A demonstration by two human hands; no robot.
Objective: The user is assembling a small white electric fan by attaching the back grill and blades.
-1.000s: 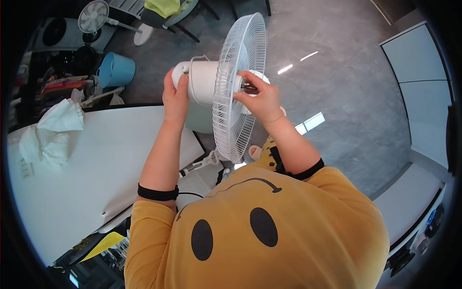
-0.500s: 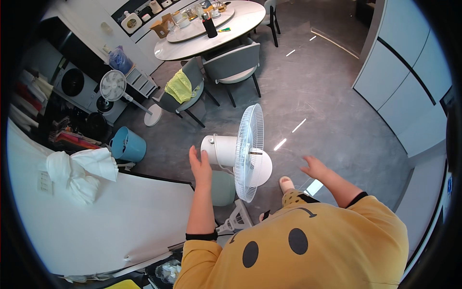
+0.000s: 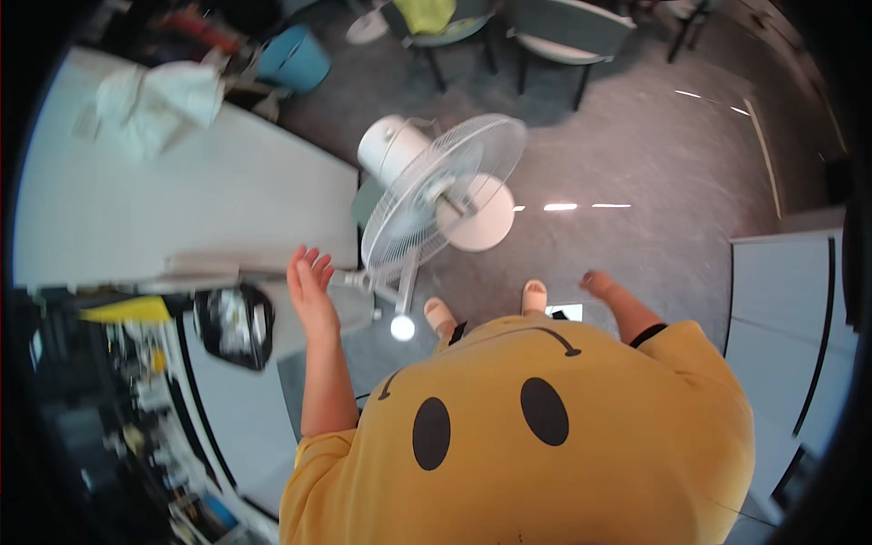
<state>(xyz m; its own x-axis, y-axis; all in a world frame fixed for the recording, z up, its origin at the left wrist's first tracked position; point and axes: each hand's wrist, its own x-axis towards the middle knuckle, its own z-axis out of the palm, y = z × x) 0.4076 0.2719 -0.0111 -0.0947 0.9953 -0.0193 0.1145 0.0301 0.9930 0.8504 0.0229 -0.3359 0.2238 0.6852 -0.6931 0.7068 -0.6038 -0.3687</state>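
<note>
A white electric fan [image 3: 443,195] with a round wire guard and a round base [image 3: 486,218] stands on the floor ahead of me. My left hand [image 3: 313,283] is raised left of the fan, palm up-turned and fingers slightly apart, holding nothing. It touches nothing that I can see. My right hand [image 3: 601,285] hangs to the right of the fan, away from it; its fingers look loose and somewhat blurred, with nothing in them. Below the guard a white slim-armed object [image 3: 404,295] shows, its kind unclear. A grey-green container [image 3: 365,202] is partly hidden behind the fan.
A white counter [image 3: 227,204] with a bunched white cloth [image 3: 159,100] lies on the left. Nearer is a black-lined bin [image 3: 234,327]. A blue bucket [image 3: 292,59] and grey chairs [image 3: 568,32] stand farther off. Pale cabinets [image 3: 781,318] edge the right side.
The view has turned leftward and down, so the table is out of sight and the counter and bin show more. Both hands remain raised apart from the fan, with nothing taken hold of.
</note>
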